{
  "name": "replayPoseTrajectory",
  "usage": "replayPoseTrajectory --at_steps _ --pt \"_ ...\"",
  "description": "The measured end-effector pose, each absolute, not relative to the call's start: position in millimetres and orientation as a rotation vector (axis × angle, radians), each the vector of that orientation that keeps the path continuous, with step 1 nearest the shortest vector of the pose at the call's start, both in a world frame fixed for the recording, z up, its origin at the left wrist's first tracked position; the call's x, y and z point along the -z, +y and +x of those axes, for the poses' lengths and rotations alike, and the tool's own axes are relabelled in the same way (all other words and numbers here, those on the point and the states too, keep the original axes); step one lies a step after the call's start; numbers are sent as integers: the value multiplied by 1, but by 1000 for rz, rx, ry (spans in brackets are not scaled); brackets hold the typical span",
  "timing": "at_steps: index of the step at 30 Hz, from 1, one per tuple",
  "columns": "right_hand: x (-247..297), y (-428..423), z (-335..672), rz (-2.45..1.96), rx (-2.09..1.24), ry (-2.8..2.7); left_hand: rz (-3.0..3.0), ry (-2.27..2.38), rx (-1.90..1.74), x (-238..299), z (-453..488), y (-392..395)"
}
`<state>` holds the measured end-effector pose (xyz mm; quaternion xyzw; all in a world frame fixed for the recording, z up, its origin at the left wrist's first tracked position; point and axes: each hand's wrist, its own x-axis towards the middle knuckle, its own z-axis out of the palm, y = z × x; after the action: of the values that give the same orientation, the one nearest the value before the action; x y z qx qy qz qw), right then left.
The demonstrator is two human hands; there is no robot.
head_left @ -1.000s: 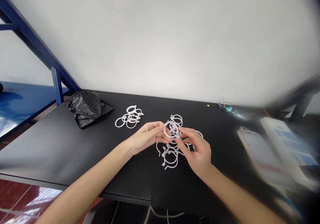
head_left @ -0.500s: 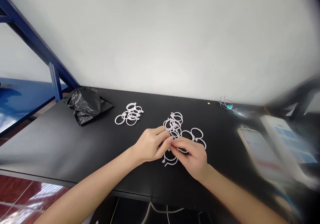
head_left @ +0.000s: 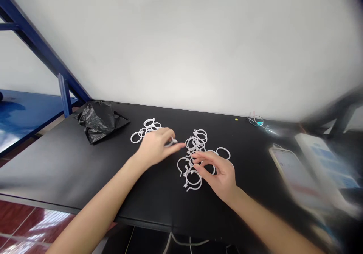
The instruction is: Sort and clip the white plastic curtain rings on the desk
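Several white plastic rings lie on a black table (head_left: pixel 56 163) in two heaps. My left hand (head_left: pixel 154 148) hovers between the heaps, fingers closed on one white ring (head_left: pixel 171 142), close to the smaller left heap (head_left: pixel 146 132). My right hand (head_left: pixel 219 172) rests on the larger heap (head_left: pixel 195 159) in the middle, fingers curled with the tips touching the rings there; I cannot see whether it grips one.
A crumpled black plastic bag (head_left: pixel 98 121) lies at the table's back left. A phone (head_left: pixel 295 174) and a white box (head_left: pixel 326 163) sit at the right. A small clear thing (head_left: pixel 256 121) is near the back wall. Blue metal frame (head_left: pixel 62 91) stands left.
Both hands were together over the middle heap on one ring. Now my left hand has moved left toward the smaller heap with a ring, and my right hand stays on the middle heap.
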<state>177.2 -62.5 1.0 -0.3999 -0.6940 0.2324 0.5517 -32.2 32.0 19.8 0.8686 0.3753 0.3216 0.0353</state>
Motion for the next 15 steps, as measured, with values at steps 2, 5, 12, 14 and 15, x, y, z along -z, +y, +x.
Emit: replayPoseTrajectory --at_steps 2,5,12,14,15 --pt "-1 -63 180 -974 -531 -1612 2627 1376 -983 -18 -50 50" --pt "-1 -63 183 -993 -503 -1596 2601 1523 -920 -11 -71 72" --pt "0 -63 182 -1026 -517 -1583 2645 1583 -745 3 -79 84" --pt "-1 -63 181 -1043 -536 -1574 2682 1597 -701 3 -78 83" --pt "-2 -63 181 -1050 -541 -1573 2704 1602 -685 3 -78 83"
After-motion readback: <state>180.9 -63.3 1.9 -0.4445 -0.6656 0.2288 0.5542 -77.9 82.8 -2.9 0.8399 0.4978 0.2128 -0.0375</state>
